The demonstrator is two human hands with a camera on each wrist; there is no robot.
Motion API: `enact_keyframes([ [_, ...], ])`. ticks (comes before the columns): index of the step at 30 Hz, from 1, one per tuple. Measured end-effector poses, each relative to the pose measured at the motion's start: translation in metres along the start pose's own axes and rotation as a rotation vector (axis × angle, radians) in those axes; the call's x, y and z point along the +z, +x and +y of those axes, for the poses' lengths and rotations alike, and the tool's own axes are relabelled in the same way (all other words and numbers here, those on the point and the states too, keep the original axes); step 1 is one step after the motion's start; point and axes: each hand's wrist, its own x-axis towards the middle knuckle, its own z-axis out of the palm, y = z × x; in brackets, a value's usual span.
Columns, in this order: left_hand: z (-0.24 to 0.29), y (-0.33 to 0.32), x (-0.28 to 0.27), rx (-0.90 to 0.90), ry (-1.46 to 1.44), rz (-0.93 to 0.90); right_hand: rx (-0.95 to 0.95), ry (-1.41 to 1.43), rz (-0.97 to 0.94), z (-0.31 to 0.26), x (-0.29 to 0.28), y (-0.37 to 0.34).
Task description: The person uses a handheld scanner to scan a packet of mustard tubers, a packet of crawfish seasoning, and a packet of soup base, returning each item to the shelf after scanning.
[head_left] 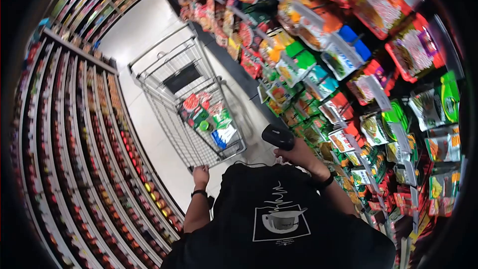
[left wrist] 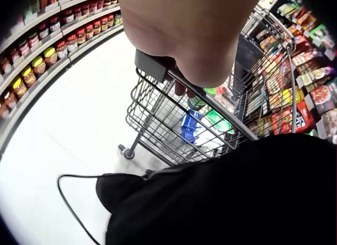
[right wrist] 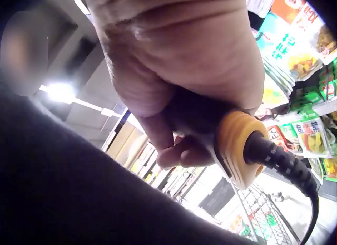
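The black scanner [head_left: 279, 137] was in the person's right hand [head_left: 298, 154], out in front of the dark shirt [head_left: 279, 189], as the head view showed. Ahead and a little to the left stood the shopping cart [head_left: 181, 77], with colourful packages [head_left: 219, 117] lying in its basket. The left hand [head_left: 201, 173] was at the cart's near corner, gripping. Hanging packets [head_left: 341, 57] lined the shelves on the right, and the scanner was near them; rows of jars [head_left: 153, 194] filled the shelves on the left.

The left wrist view had that hand over the cart's handle bar [left wrist: 213, 103], fingertips showing below it, so its grasp looked firm. A thin cord [left wrist: 62, 189] looped above the floor; where it led could not be told.

In the right wrist view, the fingers were curled round the scanner's grip, just above a yellow collar [right wrist: 237, 145] from which a thick black cable [right wrist: 313, 208] ran down. Nothing but the scanner appeared in that hand.

The step in hand seemed to be steering the cart one-handed along the aisle with the scanner at the ready. The next move would probably call for steady pressure on the bar and a scanner kept clear of the packets, its cable free of the cart.
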Motion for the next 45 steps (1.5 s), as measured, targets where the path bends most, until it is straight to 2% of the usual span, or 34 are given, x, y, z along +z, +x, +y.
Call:
enact_keyframes([
  [1,0.005,-0.003,0.007,-0.032,-0.011,0.051,-0.012,-0.02,-0.039,-0.002,0.008,0.004],
  [4,0.026,-0.003,0.014,-0.117,0.018,-0.008,-0.029,-0.172,-0.147,-0.014,0.032,0.012],
  [8,0.032,0.003,0.009,-0.114,0.029,-0.124,-0.046,-0.525,-0.317,-0.026,0.063,0.016],
  [9,0.03,0.003,0.006,-0.108,0.021,-0.135,-0.148,-0.598,-0.36,-0.02,0.07,0.018],
  [12,0.027,0.002,-0.014,-0.076,-0.036,-0.208,-0.118,-0.606,-0.436,-0.028,0.091,0.011],
  [15,0.02,0.004,-0.022,-0.043,-0.055,-0.301,-0.06,-0.533,-0.455,-0.051,0.111,0.005],
  [18,0.008,0.008,-0.029,-0.015,-0.139,-0.394,-0.077,-0.646,-0.408,-0.046,0.13,0.011],
  [21,0.0,0.018,-0.037,0.002,-0.145,-0.496,-0.184,-0.684,-0.383,-0.042,0.147,0.017],
  [24,-0.004,0.027,-0.047,0.03,-0.136,-0.585,0.038,-0.675,-0.384,-0.056,0.161,0.017],
  [27,-0.02,0.048,-0.033,0.083,-0.165,-0.701,0.107,-0.34,-0.293,-0.006,0.157,0.027],
  [30,-0.032,0.069,-0.021,0.159,-0.194,-0.825,0.296,0.133,-0.093,0.028,0.151,0.017],
  [31,-0.032,0.076,-0.023,0.177,-0.198,-0.86,0.284,0.293,0.042,0.024,0.159,0.005],
  [33,-0.031,0.088,-0.032,0.2,-0.21,-0.93,0.291,0.455,0.179,0.03,0.162,-0.014],
  [39,-0.02,0.122,-0.038,0.163,-0.215,-1.184,0.35,0.649,0.385,0.057,0.184,-0.051],
  [45,-0.022,0.128,-0.026,0.199,-0.229,-1.21,0.386,0.758,0.396,0.072,0.207,-0.077],
])
